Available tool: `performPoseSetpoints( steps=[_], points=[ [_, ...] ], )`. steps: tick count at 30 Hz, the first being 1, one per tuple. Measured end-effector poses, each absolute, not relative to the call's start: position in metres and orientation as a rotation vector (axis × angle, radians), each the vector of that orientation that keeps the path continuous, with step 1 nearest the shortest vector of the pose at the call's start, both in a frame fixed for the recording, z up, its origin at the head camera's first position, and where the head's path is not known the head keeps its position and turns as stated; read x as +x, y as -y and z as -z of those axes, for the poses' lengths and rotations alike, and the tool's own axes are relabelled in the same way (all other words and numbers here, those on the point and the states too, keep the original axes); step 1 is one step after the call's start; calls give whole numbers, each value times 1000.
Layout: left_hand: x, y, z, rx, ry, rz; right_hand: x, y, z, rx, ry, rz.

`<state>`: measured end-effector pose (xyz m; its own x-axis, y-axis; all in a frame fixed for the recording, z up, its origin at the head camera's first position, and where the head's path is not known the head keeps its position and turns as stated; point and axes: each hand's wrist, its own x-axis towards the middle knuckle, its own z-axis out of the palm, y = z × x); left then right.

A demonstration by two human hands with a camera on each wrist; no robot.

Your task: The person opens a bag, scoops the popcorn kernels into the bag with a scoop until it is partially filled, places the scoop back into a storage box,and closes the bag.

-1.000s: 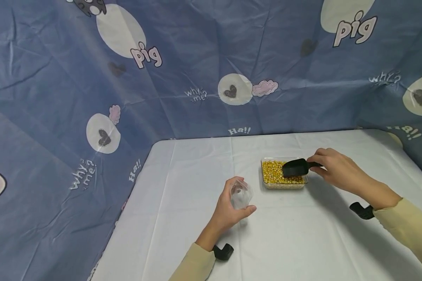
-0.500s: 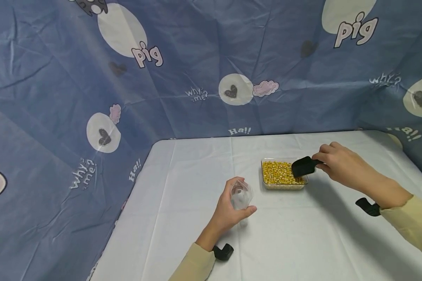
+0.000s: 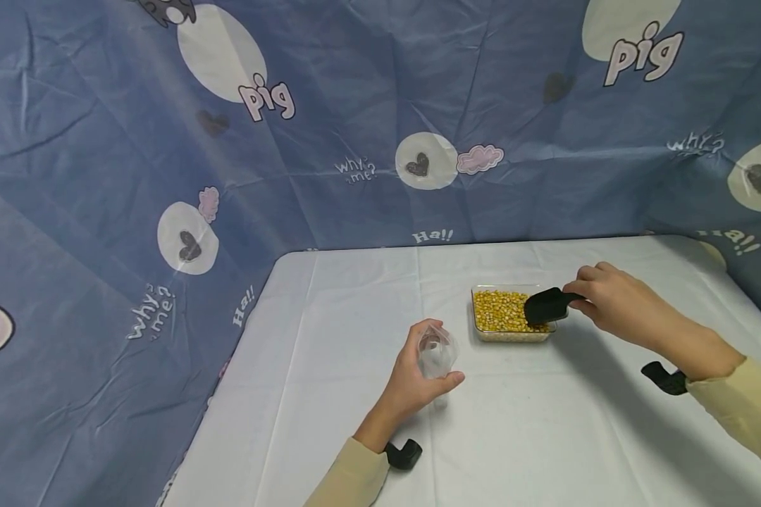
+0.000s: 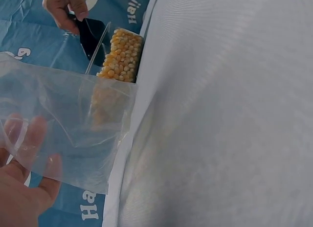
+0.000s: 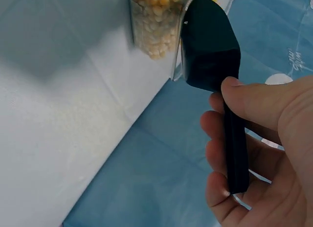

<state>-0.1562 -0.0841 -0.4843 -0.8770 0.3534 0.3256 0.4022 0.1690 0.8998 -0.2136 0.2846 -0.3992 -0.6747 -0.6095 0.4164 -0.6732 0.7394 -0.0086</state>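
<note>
My left hand (image 3: 409, 384) holds a clear plastic bag (image 3: 436, 355) above the white table, its fingers and thumb curved round the sides and the mouth facing up. In the left wrist view the fingers show through the film of the bag (image 4: 68, 119). My right hand (image 3: 615, 303) grips a black scoop (image 3: 545, 307) by its handle, with the thumb along the top. The scoop's front edge touches the corn kernels (image 3: 501, 311) at the right end of a clear rectangular container (image 3: 514, 336). Whether kernels lie inside the scoop is hidden.
A white cloth (image 3: 355, 338) covers the table. Behind and to the left hangs a blue printed curtain (image 3: 330, 190). Black wrist mounts (image 3: 404, 455) stick out beside both sleeves.
My right hand has drawn the scoop rightward across the corn kernels, lifted it a little, then lowered its front edge slightly. The left hand and bag have stayed nearly still.
</note>
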Motion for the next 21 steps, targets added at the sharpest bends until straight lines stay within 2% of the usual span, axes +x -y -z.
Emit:
performPoseSetpoints(
  steps=[21],
  points=[
    [-155,84,483,-750,2424,1793,-217,-277,428,964,2574,-394]
  ],
)
